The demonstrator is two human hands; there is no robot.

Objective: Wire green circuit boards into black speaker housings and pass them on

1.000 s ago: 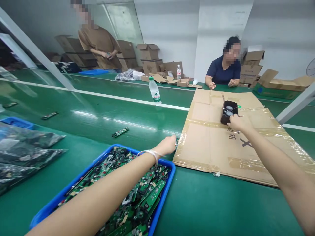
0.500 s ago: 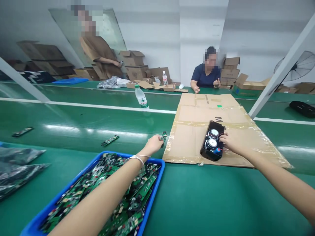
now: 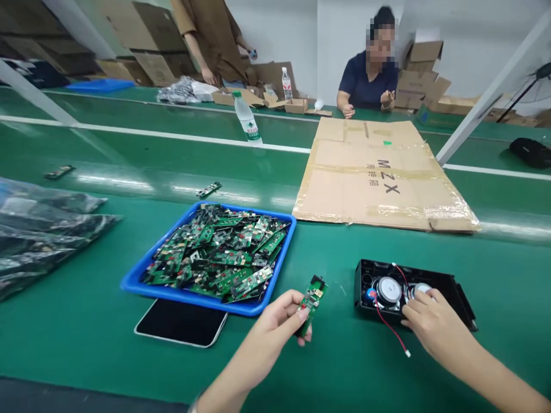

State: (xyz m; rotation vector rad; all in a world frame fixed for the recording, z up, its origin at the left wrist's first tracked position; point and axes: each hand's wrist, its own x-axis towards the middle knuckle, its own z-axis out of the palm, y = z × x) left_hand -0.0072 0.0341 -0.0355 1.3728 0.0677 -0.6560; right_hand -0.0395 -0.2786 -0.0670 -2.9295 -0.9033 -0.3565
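Note:
My left hand [image 3: 275,321] grips a small green circuit board [image 3: 312,298] by its lower end, just in front of the blue tray [image 3: 146,284]. My right hand [image 3: 430,321] rests on a black speaker housing [image 3: 456,289] lying on the green table. Two round speaker drivers [image 3: 388,289] sit inside the housing, and a red wire [image 3: 394,332] trails from it toward me. The tray is heaped with several green circuit boards [image 3: 219,252].
A dark phone or tablet [image 3: 181,323] lies half under the tray's near edge. A flattened cardboard sheet [image 3: 379,178] lies beyond. A water bottle [image 3: 247,119] stands on the belt, loose boards [image 3: 209,189] near it. Plastic bags [image 3: 38,223] at left. Two people are at the far side.
My right hand has dragged the speaker housing off the cardboard onto the table near me. My left hand has drawn back toward me with a circuit board. The view has tilted down.

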